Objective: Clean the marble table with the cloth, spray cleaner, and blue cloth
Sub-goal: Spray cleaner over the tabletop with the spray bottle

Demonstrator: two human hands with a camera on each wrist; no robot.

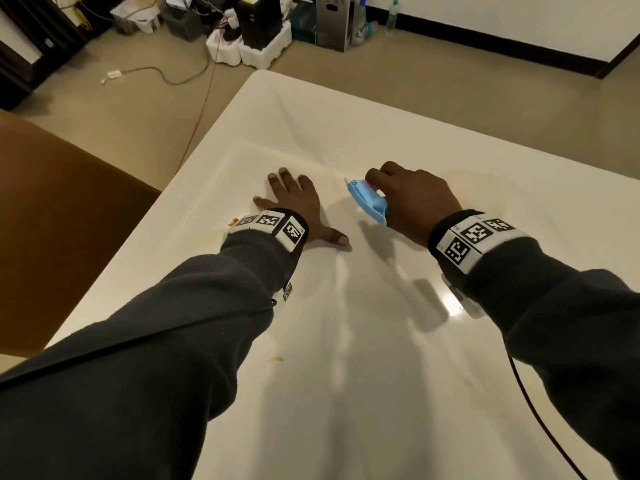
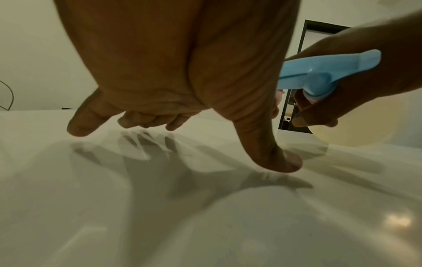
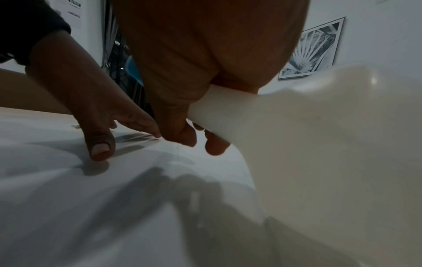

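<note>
Marble table: one, white and glossy, taking up most of the head view. It is the surface being cleaned, so both hands work above its middle; the sheen throws back their shadows.

Chair: one brown piece just beside the table's left edge; I take it for a chair seat or back, though too little shows to be sure.

Left hand: one, laid flat with fingers spread and straight, fingertips and thumb touching the marble. It holds nothing. My judgement is that it steadies the person leaning over the table.

Right hand: one, fingers curled round the neck of the spray cleaner, held just beside the left hand and above the table. One finger looks set near the trigger, ready to squeeze.

Spray cleaner: one bottle, with a light blue spray head and a pale, cream body. The nozzle points forward and down toward the marble past the left hand, which suits wetting the patch ahead of it.

Stains: two small orange-brown marks seen, one on the table near the left sleeve, one by the left wrist. They are likely what the spray is for.

Cloths: none counted. Neither the cloth nor the blue cloth shows in any view, so wiping looks not yet begun.
</note>
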